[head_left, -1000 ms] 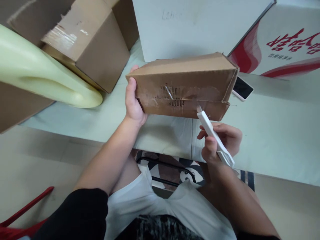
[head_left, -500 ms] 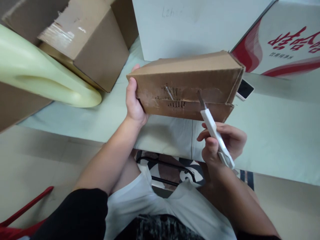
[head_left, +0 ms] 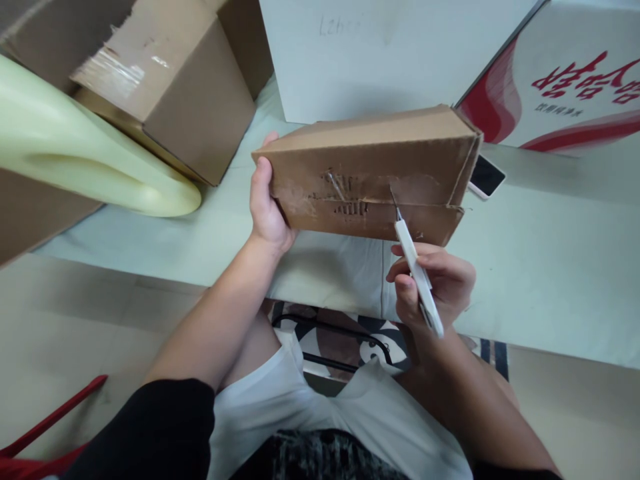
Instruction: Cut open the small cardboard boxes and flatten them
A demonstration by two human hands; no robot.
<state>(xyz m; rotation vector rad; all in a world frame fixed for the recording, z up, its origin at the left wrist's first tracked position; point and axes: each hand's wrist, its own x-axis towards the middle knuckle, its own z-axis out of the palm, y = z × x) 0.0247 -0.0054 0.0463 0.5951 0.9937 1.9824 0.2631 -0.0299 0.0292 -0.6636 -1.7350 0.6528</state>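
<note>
Knife (head_left: 419, 277) is gripped in right hand (head_left: 445, 283), blade (head_left: 395, 202) out. Over the last half second it has been shifted slightly left and rolled edge-on; seam (head_left: 383, 202) is crossed by the blade. Read as: edge, not flat, is now presented to the cardboard. Blade depth can't be told. Handle is pinched between thumb and fingers, pointed up and slightly left from below. Left hand (head_left: 270, 217) is clamped on the left end of cardboard box (head_left: 305, 180), thumb on the near face, other fingers mostly hidden. Box is held tilted over table (head_left: 550, 267), seam face toward the wearer; contact underneath can't be confirmed. Phone (head_left: 487, 177) is partly hidden behind its right end. White carton (head_left: 390, 60) is placed beyond.
</note>
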